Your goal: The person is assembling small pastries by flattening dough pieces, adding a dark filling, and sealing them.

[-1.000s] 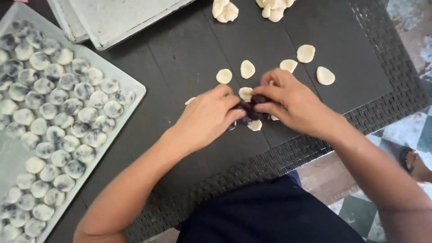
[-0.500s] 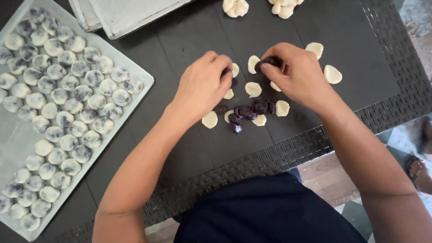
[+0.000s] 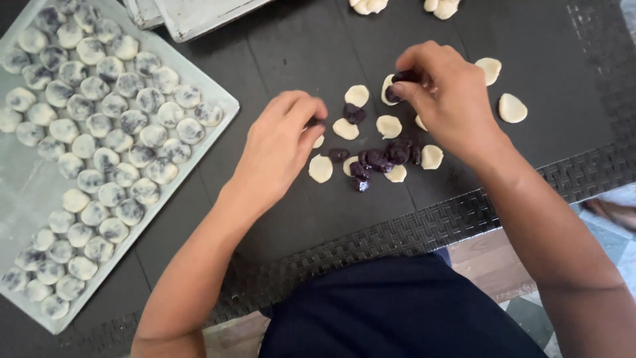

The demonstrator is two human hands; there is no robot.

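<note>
Small flat pale dough discs (image 3: 320, 168) lie scattered on a dark table (image 3: 278, 59). A clump of dark purple filling pieces (image 3: 381, 159) sits among them, and one piece (image 3: 353, 113) rests between two discs. My right hand (image 3: 444, 93) pinches a dark filling piece (image 3: 405, 77) in its fingertips just over a disc. My left hand (image 3: 281, 146) hovers palm down beside the discs, fingertips curled together near one of them; whether something is pinched in them is hidden.
A grey metal tray (image 3: 26, 192) at the left holds several rows of round filled dough balls (image 3: 109, 142). Another tray (image 3: 199, 16) lies at the top. More dough pieces (image 3: 368, 5) sit at the far edge. The table has a woven rim (image 3: 397, 232).
Both hands left the filling clump and moved apart. My right hand lifted a filling piece up toward a far disc; my left hand shifted left, away from the discs.
</note>
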